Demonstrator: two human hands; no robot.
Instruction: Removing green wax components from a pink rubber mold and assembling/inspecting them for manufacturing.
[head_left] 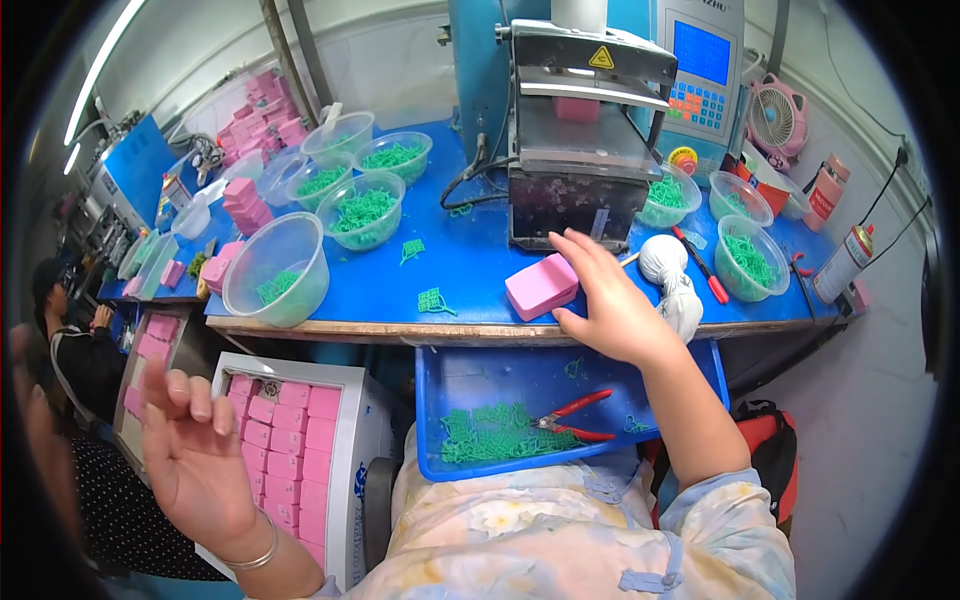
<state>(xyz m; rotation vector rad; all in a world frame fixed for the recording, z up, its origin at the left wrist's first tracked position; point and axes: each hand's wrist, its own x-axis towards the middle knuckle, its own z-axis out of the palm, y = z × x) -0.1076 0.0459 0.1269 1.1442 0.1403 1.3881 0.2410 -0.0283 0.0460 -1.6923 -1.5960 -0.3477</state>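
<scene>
Near the bench's front edge lies a pink block (543, 287), which looks like two stacked pieces. My right hand (622, 305) reaches over its right end, thumb in front and fingers stretched out behind; whether they touch it I cannot tell. Off to the left, my left hand (200, 465) is raised with the palm showing, fingers loosely bent and apart, holding nothing. Below it stands a white box (345, 440) filled with rows of pink blocks (287, 440). Behind the pink block stands a press machine (575, 200) with another pink piece (577, 108) inside.
A blue tray (500, 375) at my lap holds green mesh pieces (490, 432) and red-handled cutters (580, 415). Several clear bowls (300, 255) of green pieces stand on the blue bench (460, 255). A white wrapped bundle (670, 265) and red marker (717, 290) lie rightward. Another person (85, 350) is left.
</scene>
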